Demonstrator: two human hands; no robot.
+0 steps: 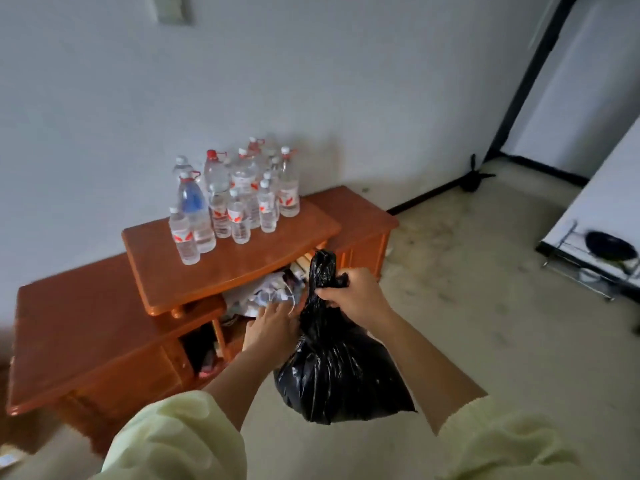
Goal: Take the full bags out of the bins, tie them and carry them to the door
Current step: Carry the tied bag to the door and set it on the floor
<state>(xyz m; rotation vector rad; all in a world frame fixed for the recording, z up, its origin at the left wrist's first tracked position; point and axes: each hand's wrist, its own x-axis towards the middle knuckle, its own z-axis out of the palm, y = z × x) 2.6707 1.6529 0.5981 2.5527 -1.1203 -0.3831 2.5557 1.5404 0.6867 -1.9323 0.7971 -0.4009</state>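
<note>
A full black rubbish bag (341, 372) hangs in the air in front of me, above the floor. Its neck is gathered and twisted, with the loose top sticking up. My right hand (349, 292) is closed in a fist around that neck and carries the bag's weight. My left hand (272, 329) sits just left of the neck with fingers spread, touching the bag's side without gripping it. No bin is in view.
A low orange wooden cabinet (104, 327) stands against the wall at left, with several water bottles (235, 199) on top and clutter in its open shelves. A metal rack (595, 261) is at right. A black-framed doorway (568, 98) opens at far right across bare floor.
</note>
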